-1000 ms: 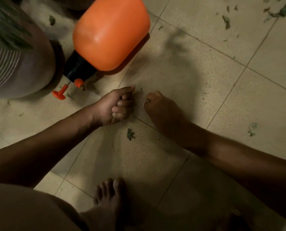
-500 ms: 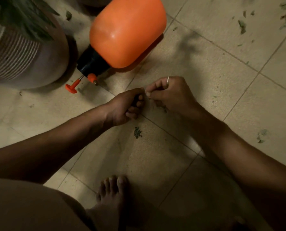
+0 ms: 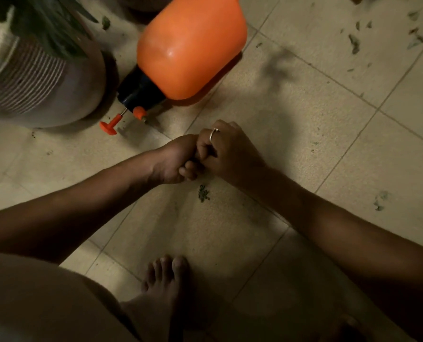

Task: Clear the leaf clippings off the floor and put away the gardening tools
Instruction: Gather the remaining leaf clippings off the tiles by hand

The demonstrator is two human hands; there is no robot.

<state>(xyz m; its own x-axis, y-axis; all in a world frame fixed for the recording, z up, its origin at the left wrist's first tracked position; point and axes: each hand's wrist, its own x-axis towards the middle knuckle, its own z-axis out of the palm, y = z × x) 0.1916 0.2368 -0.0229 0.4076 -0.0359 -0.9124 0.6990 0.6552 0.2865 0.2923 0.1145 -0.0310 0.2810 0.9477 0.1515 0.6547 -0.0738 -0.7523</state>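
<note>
Down by my bare foot (image 3: 163,280), the tiled floor (image 3: 230,243) carries only faint specks, and my bent knee fills the lower left corner. Just past the toes a small dark clump of leaf clippings (image 3: 203,193) lies on the tile, close under my hands but touched by neither. Above it the two hands meet. My left hand (image 3: 173,161) is curled into a fist, and my right hand (image 3: 230,151), with a ring (image 3: 214,134) on one finger, has its fingers bunched and pressed against the left's curled fingers. The light is dim and the fingers hide what lies between them, so I cannot tell whether either hand holds a scrap. Off to the right, well apart from my forearm, a few pale scraps (image 3: 379,201) sit on another tile. Beyond my hands the orange sprayer (image 3: 190,45) lies on its side, its black neck and orange pump handle (image 3: 110,124) pointing back toward me, just beside the ribbed plant pot (image 3: 40,77). Farthest off, in the upper right corner, scattered clippings (image 3: 353,43) litter the tiles. I judge the job to be well short of halfway. The patch around my hands is nearly picked clean, but the clump, the scraps on the right and the whole far litter are left to gather, and the sprayer has not yet been put away.
</note>
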